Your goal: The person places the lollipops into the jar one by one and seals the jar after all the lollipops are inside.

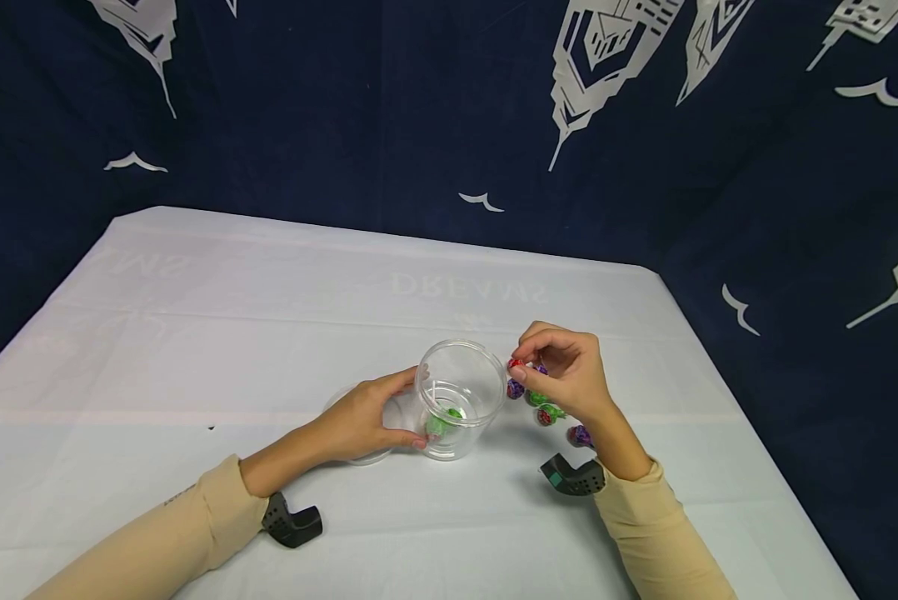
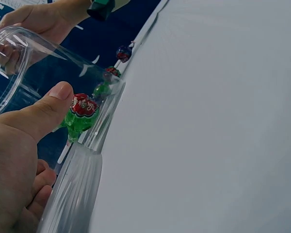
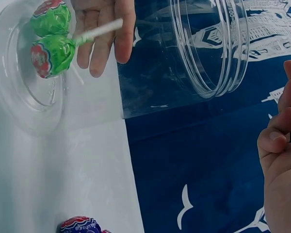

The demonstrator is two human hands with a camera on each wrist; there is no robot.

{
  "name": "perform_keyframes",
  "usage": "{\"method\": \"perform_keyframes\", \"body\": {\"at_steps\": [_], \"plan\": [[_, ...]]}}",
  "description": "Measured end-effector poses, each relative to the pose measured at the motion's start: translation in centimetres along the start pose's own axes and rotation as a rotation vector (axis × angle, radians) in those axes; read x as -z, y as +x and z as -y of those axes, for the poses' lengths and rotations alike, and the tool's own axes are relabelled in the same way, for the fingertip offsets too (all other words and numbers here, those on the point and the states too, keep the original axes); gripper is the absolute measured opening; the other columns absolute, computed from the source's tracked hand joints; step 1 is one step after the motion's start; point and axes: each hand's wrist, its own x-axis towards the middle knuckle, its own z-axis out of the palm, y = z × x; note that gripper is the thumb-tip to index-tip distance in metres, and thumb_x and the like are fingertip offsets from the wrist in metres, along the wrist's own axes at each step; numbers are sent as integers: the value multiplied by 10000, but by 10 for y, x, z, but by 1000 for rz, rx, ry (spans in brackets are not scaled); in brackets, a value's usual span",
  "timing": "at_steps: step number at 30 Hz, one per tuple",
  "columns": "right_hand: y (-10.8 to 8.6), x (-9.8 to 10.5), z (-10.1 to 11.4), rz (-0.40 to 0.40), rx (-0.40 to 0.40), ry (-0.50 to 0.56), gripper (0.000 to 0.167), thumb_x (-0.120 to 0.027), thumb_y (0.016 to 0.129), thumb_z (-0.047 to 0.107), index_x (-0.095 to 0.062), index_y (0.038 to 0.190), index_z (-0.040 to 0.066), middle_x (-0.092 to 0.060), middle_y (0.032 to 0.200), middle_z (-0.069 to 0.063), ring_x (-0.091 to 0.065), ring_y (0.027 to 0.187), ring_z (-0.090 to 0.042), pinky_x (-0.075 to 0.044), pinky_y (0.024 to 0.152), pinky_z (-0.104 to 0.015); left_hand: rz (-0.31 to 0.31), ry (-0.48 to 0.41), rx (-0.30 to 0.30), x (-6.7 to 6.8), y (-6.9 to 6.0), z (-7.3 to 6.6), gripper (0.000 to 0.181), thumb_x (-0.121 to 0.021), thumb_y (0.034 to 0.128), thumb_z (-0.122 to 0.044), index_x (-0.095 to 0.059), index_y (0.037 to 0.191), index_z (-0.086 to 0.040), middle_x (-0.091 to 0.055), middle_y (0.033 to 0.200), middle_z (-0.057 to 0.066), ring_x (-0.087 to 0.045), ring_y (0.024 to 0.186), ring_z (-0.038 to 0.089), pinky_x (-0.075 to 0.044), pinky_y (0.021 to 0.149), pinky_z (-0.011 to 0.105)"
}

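Note:
My left hand grips a clear plastic cup, fingers around its far side and thumb on its near side. Inside, low down, lie green-wrapped lollipops; one shows a red label. Beside the cup's rim, my right hand pinches a small red lollipop between thumb and forefinger, partly covered by the fingertips. In the right wrist view the other fingers of that hand are curled, and its fingertip hold is out of sight.
Several wrapped lollipops lie on the white table right of the cup: a purple one, green ones and another purple one near my right wrist. A clear round lid lies under my left hand. A dark blue printed cloth hangs behind.

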Motion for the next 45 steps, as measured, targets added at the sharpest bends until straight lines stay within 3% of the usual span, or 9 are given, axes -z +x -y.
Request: {"method": "perform_keyframes", "body": {"at_steps": [12,18,24,34,45], "plan": [[-7,1,0,2,-36,-16,322,-808,812,74,-602,792,-172,-668,787,-94,-512,712,-153,-441,599,-201,-1,8,13,0,0,1,910,-881,742,-334,-425,1481,-61,-543,1420,106,-523,1285,283,-399,1075,489],[-15,3,0,15,-68,-24,347,-810,820,93,-595,807,-178,-618,783,-205,-512,727,-166,-445,609,-199,3,-2,11,0,-1,2,910,-878,748,-325,-418,1487,-60,-552,1411,104,-530,1278,282,-398,1074,495],[-29,9,-1,-12,-100,-41,272,-782,813,8,-592,835,-185,-599,798,-184,-477,735,-224,-446,641,-211,7,-12,8,-1,-1,2,910,-876,751,-316,-413,1489,-55,-544,1419,104,-525,1284,281,-389,1083,495],[-44,20,-1,-24,-88,-110,77,-723,830,-73,-660,871,-90,-659,860,-100,-503,728,-142,-432,621,-223,2,-18,0,-2,-1,2,912,-877,749,-322,-415,1489,-57,-538,1425,102,-536,1273,280,-396,1077,493],[-55,29,4,-33,-104,-198,121,-666,770,-195,-639,872,-137,-638,849,-128,-492,734,-134,-411,618,-227,-1,-11,1,-1,0,0,924,-880,744,-329,-413,1490,-49,-543,1420,109,-545,1265,283,-400,1073,492]]}}
